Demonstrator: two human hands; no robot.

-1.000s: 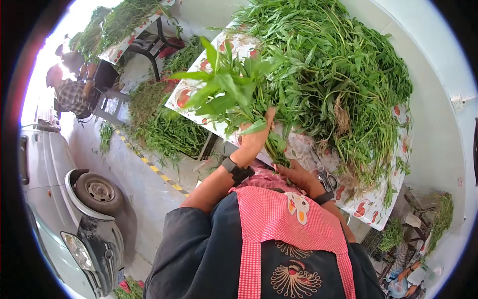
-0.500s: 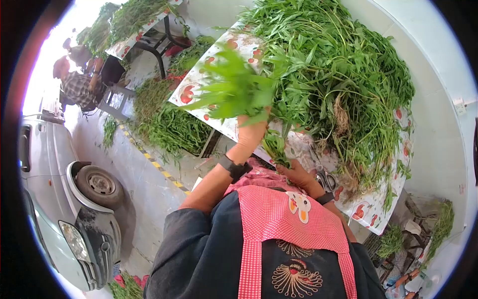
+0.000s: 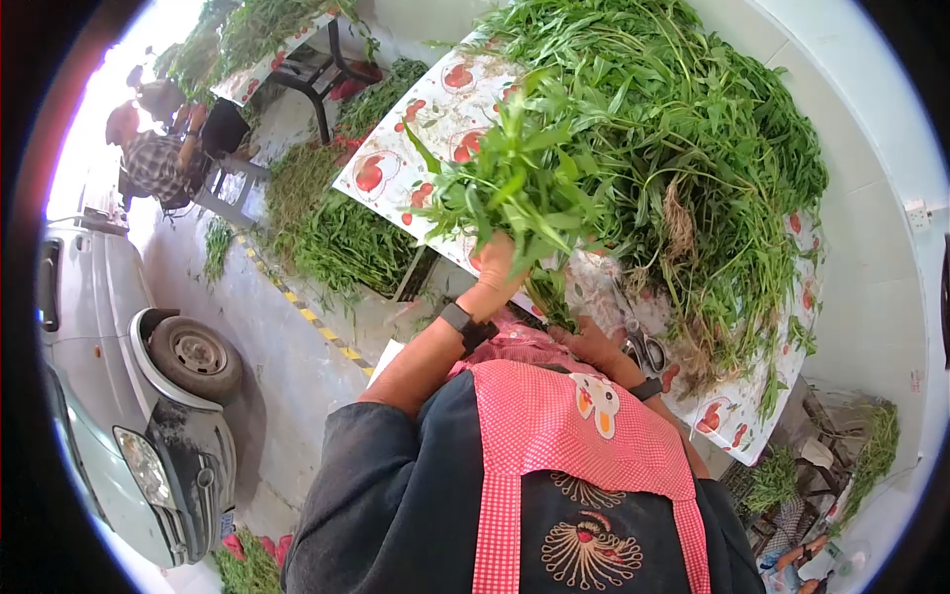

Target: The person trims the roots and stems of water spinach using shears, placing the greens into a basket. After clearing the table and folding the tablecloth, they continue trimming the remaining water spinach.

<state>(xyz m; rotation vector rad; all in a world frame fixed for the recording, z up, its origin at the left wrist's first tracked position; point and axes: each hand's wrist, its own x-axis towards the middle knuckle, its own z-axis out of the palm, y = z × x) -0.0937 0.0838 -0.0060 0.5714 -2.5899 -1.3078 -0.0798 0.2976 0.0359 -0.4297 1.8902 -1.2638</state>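
My left hand (image 3: 497, 267), with a dark band on the wrist, is closed around a bunch of leafy green stalks (image 3: 520, 193) above the table's near edge. The bunch's leaves fan out away from me. My right hand (image 3: 589, 342) is closed on a smaller cluster of leafy stems (image 3: 547, 294), close to the apron; its fingertips are partly hidden. A pair of scissors (image 3: 648, 351) lies on the table just right of that hand. Beyond both hands rises a large heap of green plants (image 3: 693, 129), with pale roots (image 3: 678, 223) showing at its near side.
A fruit-print cloth covers the table (image 3: 371, 178). Cut greens (image 3: 356, 243) lie on the floor to the left, near a yellow-black floor stripe (image 3: 302, 312). A parked vehicle (image 3: 148, 396) stands at left. People (image 3: 158, 163) sit by another loaded table at upper left.
The bunch in my left hand has swung right and towards the heap, and its leaves are sharper now. My right hand stays almost in place with its stems.
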